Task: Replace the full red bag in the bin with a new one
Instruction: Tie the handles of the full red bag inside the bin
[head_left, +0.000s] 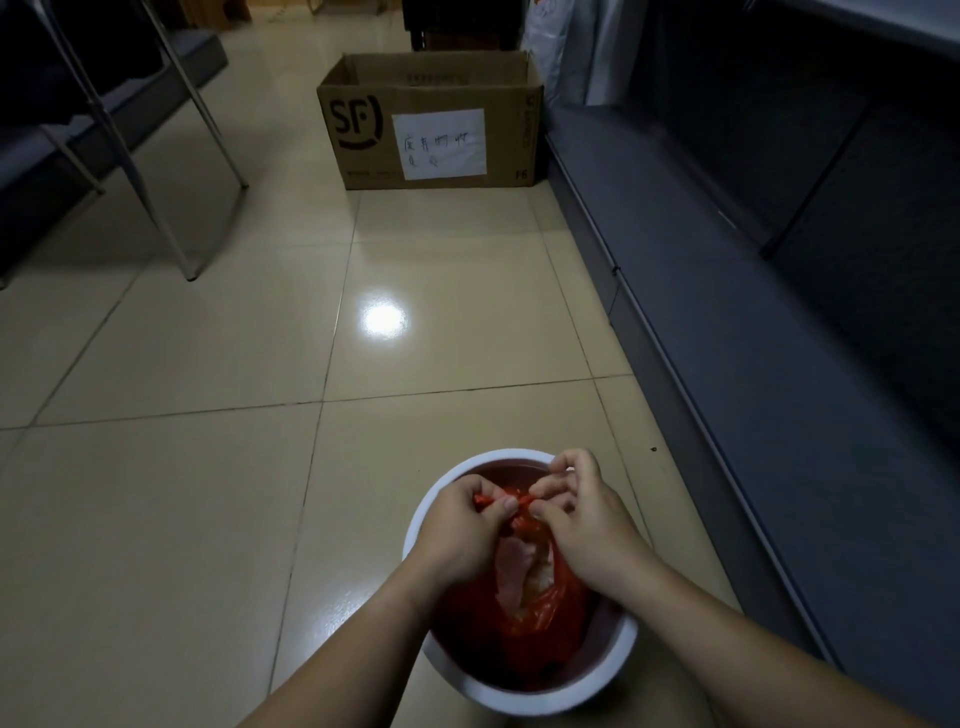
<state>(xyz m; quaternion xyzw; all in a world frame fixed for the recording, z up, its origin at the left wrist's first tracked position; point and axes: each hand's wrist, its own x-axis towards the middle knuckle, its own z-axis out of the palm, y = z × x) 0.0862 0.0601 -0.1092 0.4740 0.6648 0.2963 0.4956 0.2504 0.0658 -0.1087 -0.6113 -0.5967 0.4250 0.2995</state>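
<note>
Upper left of the frame: metal chair legs (156, 171) on a glossy beige tiled floor (182, 364). Top centre: open cardboard box (431, 119) printed "SF", with a white handwritten label (439, 144) on its front. Lower centre: round white bin (597, 680) standing on the tiles, seen from above. Inside it, full red bag (524, 618), pale contents showing through the plastic, top gathered and twisted near the bin's far side. Left hand (462, 525), at the left side of the bin, clenched on one twisted red end. Right hand (582, 514), just beside it and partly over the far rim, pinching the other red end between thumb and fingers. Along the right edge: dark grey partition panels (779, 312) running up the frame.
</note>
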